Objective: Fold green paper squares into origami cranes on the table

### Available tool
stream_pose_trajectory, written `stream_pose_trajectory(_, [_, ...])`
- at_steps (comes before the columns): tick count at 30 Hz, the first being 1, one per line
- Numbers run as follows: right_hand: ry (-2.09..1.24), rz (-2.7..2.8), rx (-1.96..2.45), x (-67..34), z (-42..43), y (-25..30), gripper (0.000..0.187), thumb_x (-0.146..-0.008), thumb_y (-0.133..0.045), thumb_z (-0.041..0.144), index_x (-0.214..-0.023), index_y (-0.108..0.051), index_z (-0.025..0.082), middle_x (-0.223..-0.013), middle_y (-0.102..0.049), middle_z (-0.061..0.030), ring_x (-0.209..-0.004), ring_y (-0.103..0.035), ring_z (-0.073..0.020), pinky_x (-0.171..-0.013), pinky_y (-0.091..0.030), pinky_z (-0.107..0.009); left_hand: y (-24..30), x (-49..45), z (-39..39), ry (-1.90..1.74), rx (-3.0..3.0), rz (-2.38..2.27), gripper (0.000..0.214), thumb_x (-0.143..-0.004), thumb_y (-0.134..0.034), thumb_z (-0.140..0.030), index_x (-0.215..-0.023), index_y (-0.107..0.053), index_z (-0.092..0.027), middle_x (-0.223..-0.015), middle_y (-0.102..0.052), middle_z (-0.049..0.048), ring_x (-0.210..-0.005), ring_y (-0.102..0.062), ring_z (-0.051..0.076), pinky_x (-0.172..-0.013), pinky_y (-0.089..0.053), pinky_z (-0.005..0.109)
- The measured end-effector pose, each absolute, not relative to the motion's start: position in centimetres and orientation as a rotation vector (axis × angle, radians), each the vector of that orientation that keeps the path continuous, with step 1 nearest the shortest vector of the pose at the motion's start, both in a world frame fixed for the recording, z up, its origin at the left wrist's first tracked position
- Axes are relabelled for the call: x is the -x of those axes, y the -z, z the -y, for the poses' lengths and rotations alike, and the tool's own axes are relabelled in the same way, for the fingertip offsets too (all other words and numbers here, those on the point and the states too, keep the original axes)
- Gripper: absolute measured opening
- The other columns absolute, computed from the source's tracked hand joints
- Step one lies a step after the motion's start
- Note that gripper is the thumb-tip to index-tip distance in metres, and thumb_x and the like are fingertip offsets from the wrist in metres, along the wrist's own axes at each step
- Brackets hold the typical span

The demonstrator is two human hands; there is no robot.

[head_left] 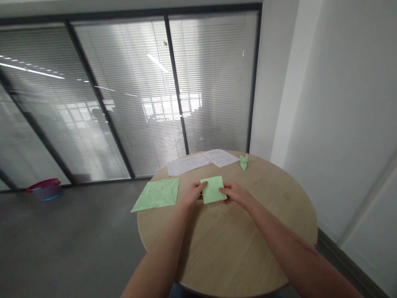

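A small folded green paper [213, 188] lies on the round wooden table [248, 231], held between both hands. My left hand [192, 195] pinches its left edge, fingers closed on it. My right hand [235, 193] grips its right edge the same way. A larger creased green sheet [157, 194] lies flat to the left, hanging slightly over the table's rim. A small finished green origami figure [244, 161] stands at the far side of the table.
Two white printed sheets [201, 161] lie at the table's far edge. Glass partitions with blinds stand behind. A red and blue basket [45, 188] sits on the grey floor at left. A white wall runs close along the right.
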State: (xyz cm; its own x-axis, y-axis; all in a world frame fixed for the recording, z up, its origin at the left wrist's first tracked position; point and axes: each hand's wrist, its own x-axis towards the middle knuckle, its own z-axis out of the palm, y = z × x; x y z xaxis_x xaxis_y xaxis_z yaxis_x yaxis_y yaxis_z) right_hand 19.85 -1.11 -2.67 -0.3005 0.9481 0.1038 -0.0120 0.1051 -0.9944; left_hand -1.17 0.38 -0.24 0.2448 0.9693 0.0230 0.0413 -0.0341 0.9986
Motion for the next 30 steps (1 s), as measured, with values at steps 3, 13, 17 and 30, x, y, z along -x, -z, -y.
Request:
stream_pose_trajectory(3, [-1.154, 1.431, 0.925, -19.8, 0.5, 2.9, 0.043, -0.077, -0.068, 0.03, -0.118, -0.061, 0.02, -0.101, -0.072, -0.0083, -0.078, -0.068, -0.0177, -0.068, -0.056, -0.03, 0.3, 0.8, -0.2, -0.992, -1.396, -1.044, 0.045, -0.072, -0.072, -0.054, -0.086, -0.07, -0.011, -0.078, -0.07, 0.0091, -0.066, -0.064, 0.019, -0.06, -0.05, 0.029])
stream_pose_trajectory(13, [-0.933, 1.547, 0.9, -19.4, 0.4, 3.5, 0.064, -0.08, -0.061, 0.023, -0.141, -0.042, 0.025, -0.124, -0.064, -0.0103, -0.1, -0.067, -0.0193, -0.083, -0.056, -0.034, 0.6, 0.0, 0.1, -0.917, -1.474, -1.094, 0.047, -0.075, -0.066, -0.059, -0.08, -0.065, -0.012, -0.07, -0.066, 0.0063, -0.061, -0.061, 0.017, -0.057, -0.051, 0.029])
stream_pose_trajectory(17, [-0.806, 1.569, 0.935, -19.5, 0.4, 3.5, 0.055, -0.081, -0.06, 0.024, -0.135, -0.049, 0.026, -0.132, -0.059, -0.0081, -0.106, -0.064, -0.019, -0.087, -0.055, -0.033, 0.6, 0.0, 0.0, -0.923, -1.447, -1.122, 0.051, -0.076, -0.062, -0.063, -0.079, -0.064, -0.012, -0.069, -0.065, 0.0061, -0.061, -0.062, 0.018, -0.057, -0.051, 0.029])
stream_pose_trajectory(30, [-0.561, 1.583, 1.071, -19.8, 0.7, 3.0, 0.038, -0.08, -0.06, 0.022, -0.118, -0.057, 0.026, -0.129, -0.057, -0.0065, -0.098, -0.062, -0.0173, -0.079, -0.053, -0.03, 0.4, -0.1, 0.5, -0.87, -1.497, -1.112, 0.051, -0.076, -0.062, -0.062, -0.082, -0.066, -0.011, -0.072, -0.066, 0.0066, -0.062, -0.06, 0.018, -0.057, -0.048, 0.029])
